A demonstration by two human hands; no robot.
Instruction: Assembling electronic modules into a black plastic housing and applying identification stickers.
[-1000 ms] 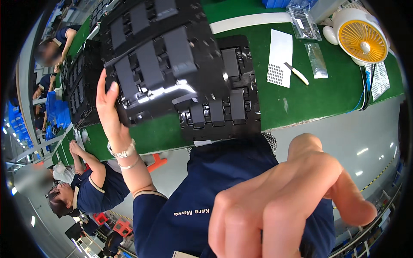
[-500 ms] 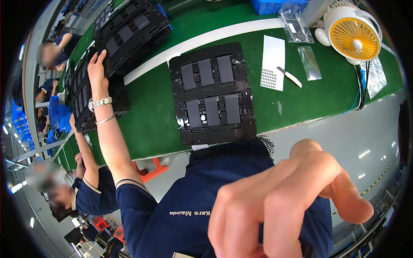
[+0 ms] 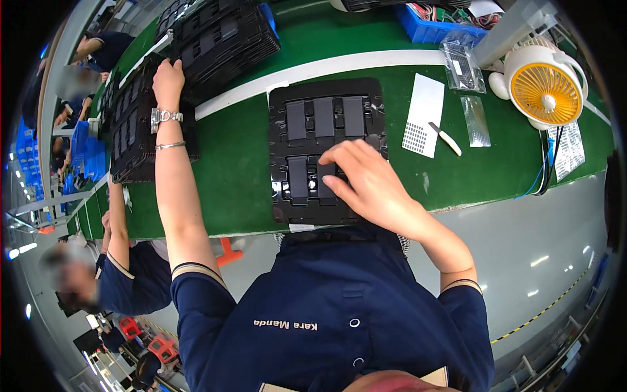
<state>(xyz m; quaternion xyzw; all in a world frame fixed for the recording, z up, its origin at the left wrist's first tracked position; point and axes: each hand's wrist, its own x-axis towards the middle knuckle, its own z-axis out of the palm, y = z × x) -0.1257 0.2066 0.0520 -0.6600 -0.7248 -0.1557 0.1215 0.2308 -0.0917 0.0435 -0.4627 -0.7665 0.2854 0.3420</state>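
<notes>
In front of me on the green table lies a black plastic tray [image 3: 326,148] with two rows of flat dark grey rectangular pieces in its pockets. My right hand [image 3: 372,186] is over the tray's lower right part, thumb and fingers apart and curved, with nothing visible in it. It hides some pieces of the near row; whether it touches one, I cannot tell. At far left, my left hand [image 3: 168,85] has its fingers curled at the edge of a stack of similar black trays [image 3: 134,140]. The fingertips are partly hidden there.
Behind stands another tray stack [image 3: 225,42]. To the right lie a white label sheet [image 3: 424,98], a white-handled knife [image 3: 449,140] and clear plastic bags [image 3: 475,121], near a white-and-yellow fan [image 3: 545,91]. A blue bin [image 3: 424,29] stands at the back. A co-worker [image 3: 134,281] sits at left.
My right hand has moved from close before the camera forward onto the near tray. The left hand's fingers, stretched out before, are now curled at the stack's edge. The view has shifted slightly.
</notes>
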